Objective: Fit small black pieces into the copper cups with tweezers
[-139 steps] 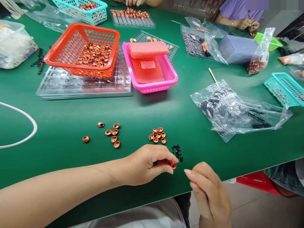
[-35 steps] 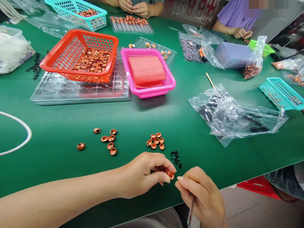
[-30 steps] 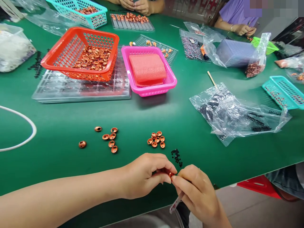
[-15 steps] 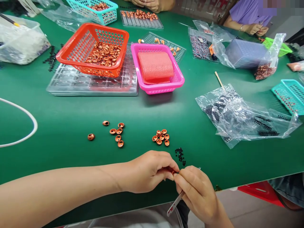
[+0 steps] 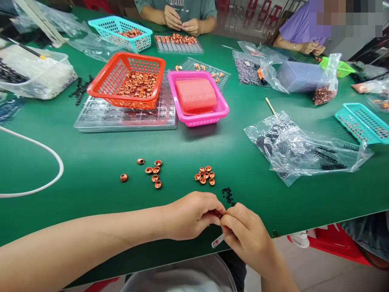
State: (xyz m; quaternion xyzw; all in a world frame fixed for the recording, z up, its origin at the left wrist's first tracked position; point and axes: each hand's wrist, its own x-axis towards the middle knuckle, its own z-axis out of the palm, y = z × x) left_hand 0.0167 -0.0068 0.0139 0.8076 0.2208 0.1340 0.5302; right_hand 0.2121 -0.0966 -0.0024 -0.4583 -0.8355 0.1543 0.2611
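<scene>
Near the table's front edge my two hands meet at the fingertips. My left hand [image 5: 194,215] pinches a small copper-coloured piece [image 5: 220,216], mostly hidden by the fingers. Tweezers [image 5: 218,241] with red marks are gripped in my right hand [image 5: 246,231]; their flat end sticks out below the palm, and the tips are out of sight. Just beyond the fingers lie tiny black parts [image 5: 227,195]. A cluster of copper-coloured cup-shaped pieces with holes [image 5: 206,175] sits behind my left hand. More such pieces [image 5: 155,178] are scattered further left.
Farther back, an orange basket [image 5: 100,87] of copper pieces stands on clear trays [image 5: 91,117], beside a pink basket [image 5: 223,110] with pink foam. Plastic bags [image 5: 291,142] of black parts lie right. A white cable [image 5: 57,162] curves in at left. Co-workers' hands [image 5: 182,22] are across the table.
My view has tilted up and shifted, showing more of the co-worker opposite. My hands stay together at the fingertips. Less of the tweezers shows below my right hand.
</scene>
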